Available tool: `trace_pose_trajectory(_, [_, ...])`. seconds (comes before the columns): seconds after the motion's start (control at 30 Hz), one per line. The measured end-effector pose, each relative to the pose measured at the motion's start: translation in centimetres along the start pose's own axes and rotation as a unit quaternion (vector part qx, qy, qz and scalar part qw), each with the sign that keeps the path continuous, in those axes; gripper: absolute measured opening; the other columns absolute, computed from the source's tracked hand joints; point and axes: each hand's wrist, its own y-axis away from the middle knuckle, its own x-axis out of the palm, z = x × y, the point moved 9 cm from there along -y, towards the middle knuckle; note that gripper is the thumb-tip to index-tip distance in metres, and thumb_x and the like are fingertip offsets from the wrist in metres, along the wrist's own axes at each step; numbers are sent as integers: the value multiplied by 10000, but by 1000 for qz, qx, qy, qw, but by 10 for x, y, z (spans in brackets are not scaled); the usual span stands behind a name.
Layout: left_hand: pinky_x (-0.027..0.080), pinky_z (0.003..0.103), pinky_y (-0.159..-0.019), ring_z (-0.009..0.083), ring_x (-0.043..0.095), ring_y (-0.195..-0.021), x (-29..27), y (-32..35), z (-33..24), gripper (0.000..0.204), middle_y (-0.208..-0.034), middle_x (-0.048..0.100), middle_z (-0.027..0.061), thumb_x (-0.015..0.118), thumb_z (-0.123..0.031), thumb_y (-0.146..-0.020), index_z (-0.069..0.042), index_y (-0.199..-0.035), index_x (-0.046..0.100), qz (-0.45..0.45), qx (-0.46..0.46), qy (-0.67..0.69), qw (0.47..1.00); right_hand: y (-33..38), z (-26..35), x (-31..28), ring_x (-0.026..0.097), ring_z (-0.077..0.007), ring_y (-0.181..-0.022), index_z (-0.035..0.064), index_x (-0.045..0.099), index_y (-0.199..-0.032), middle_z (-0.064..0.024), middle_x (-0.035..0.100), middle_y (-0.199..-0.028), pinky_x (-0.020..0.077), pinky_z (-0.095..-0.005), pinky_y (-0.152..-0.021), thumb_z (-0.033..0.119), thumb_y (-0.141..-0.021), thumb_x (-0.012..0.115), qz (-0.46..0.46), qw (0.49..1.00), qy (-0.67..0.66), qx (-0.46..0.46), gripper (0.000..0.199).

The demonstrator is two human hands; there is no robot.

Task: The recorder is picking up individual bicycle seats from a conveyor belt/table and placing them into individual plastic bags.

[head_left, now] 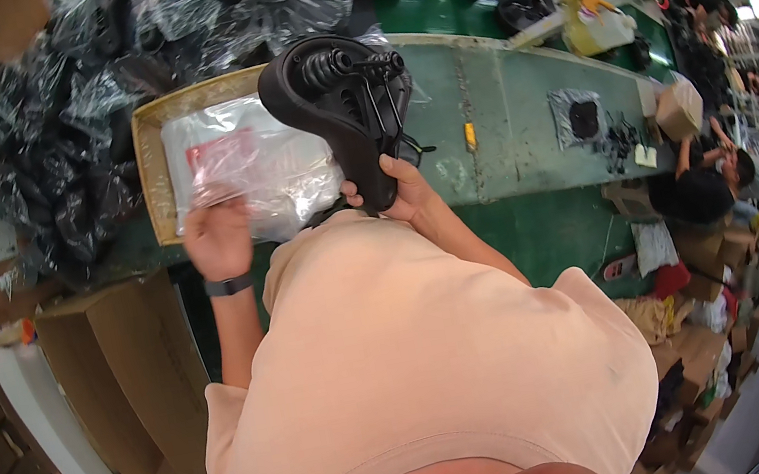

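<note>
My right hand [400, 191] grips a black bicycle saddle [308, 107] by its narrow nose. The saddle's underside is turned up, showing its coil springs and metal rails. My left hand [220, 240], with a dark band on the wrist, has its fingers closed on the near edge of a clear plastic bag [286, 167] with a red printed patch. Some of its fingertips are blurred and partly hidden by the film. The bag lies with other clear bags in an open cardboard box [154, 165] on the bench, left of the saddle.
Bagged black saddles [58, 141] are heaped behind and left of the box. The green bench [510, 112] runs right, carrying a small bagged black part [579, 117]. An open carton [126, 383] stands at lower left. Other people [696, 186] work at the far right.
</note>
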Motion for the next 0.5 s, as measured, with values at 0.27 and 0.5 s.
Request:
trace_pose_trajectory(0.27, [300,223,-475,19,422,-535,9,-17,10,98,-683,524,-95,701,-198,-1066,-101,-1076,705,-33,8,-425,904,70,32,16,741,-298,-1036,-15,555,-1463,-154,705,-1262,619,-449,-950,146,-800,904,-108,946,299,-71,767])
trace_pose_trajectory(0.5, [472,326,-597,139,614,-667,116,-34,61,195,-743,666,30,774,-183,-1004,-8,-1080,812,136,295,-595,735,92,39,71,682,-424,-1264,60,366,-1649,-266,655,-1407,554,-464,-1065,218,-746,974,-245,575,772,-121,1101])
